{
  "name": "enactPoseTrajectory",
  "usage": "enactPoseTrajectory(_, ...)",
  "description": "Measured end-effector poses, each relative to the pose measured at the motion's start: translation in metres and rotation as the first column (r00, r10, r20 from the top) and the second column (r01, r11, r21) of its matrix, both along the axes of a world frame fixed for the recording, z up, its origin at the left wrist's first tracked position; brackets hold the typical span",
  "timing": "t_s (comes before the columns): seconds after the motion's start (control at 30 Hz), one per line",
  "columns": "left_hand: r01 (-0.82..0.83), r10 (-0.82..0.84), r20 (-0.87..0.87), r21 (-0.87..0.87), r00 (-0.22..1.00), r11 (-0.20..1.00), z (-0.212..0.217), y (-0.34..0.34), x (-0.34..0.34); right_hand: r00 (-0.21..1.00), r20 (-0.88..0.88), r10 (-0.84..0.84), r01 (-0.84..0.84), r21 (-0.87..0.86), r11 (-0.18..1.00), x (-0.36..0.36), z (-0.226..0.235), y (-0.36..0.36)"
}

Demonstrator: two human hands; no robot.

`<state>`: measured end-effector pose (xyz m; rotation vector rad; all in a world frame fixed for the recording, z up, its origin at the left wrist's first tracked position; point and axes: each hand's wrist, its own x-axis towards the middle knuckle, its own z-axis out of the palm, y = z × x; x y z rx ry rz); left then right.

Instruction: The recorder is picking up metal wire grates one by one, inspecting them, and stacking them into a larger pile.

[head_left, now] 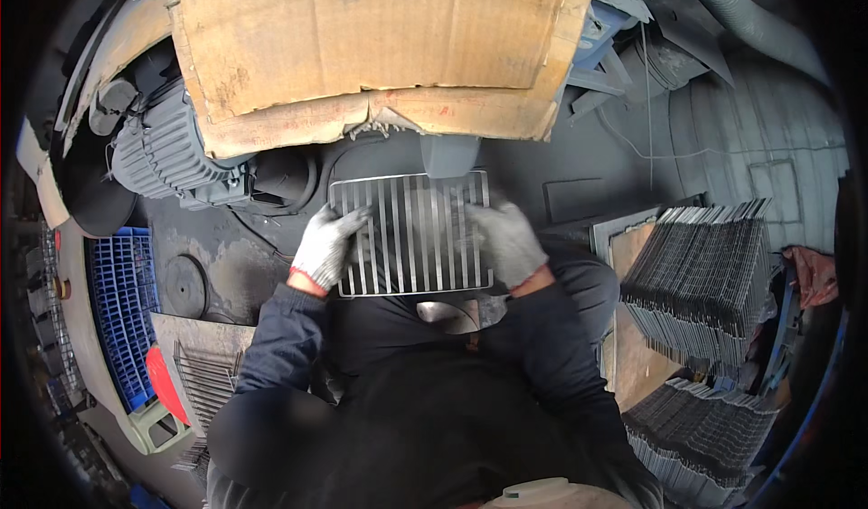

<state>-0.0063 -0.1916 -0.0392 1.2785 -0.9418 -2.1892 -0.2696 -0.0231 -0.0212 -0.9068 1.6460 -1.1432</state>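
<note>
A rectangular metal grate (409, 235) with parallel bars and a thin frame is held in front of me, above my lap. My left hand (324, 245), in a white knitted glove with a red cuff, grips its left edge, the fingers reaching over the outer bars. At the opposite edge my right hand (509, 242), gloved the same way, holds the grate; motion blurs its fingers. The grate's far edge lies close to a grey block-shaped machine part (450, 155), which comes down from under a cardboard sheet. Whether the two touch, I cannot tell.
A large cardboard sheet (371, 39) covers the machine ahead. A ribbed grey motor (163, 147) stands at the far left. Stacked grates (701, 278) rise at my right, with another stack (701, 428) nearer. Left are a blue plastic crate (125, 310) and more grates (206, 378).
</note>
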Motion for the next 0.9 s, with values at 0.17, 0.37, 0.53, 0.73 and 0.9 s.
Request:
enactPoseTrajectory(0.17,0.243,-0.241,0.044,-0.07,0.97,0.967,0.015,0.029,-0.073,0.95,-0.158,-0.269,0.262,-0.063,0.963,-0.048,0.022,0.074)
enactPoseTrajectory(0.37,0.116,-0.114,-0.035,0.054,0.993,0.992,0.02,0.025,-0.036,0.986,0.06,-0.153,0.152,0.007,0.988,-0.019,0.029,0.056)
enactPoseTrajectory(0.53,0.01,-0.018,0.048,0.152,0.999,0.988,0.0,-0.006,0.047,0.968,0.192,-0.161,0.108,0.258,0.96,0.045,0.013,-0.011)
enactPoseTrajectory(0.73,0.222,-0.228,-0.042,-0.116,0.973,0.968,0.017,0.035,-0.076,0.892,0.204,-0.404,0.406,0.034,0.913,-0.026,0.069,0.057)
enactPoseTrajectory(0.9,0.121,-0.103,-0.169,0.097,0.98,0.988,0.008,0.039,-0.08,0.882,0.268,-0.388,0.39,0.048,0.92,-0.042,0.049,0.057)
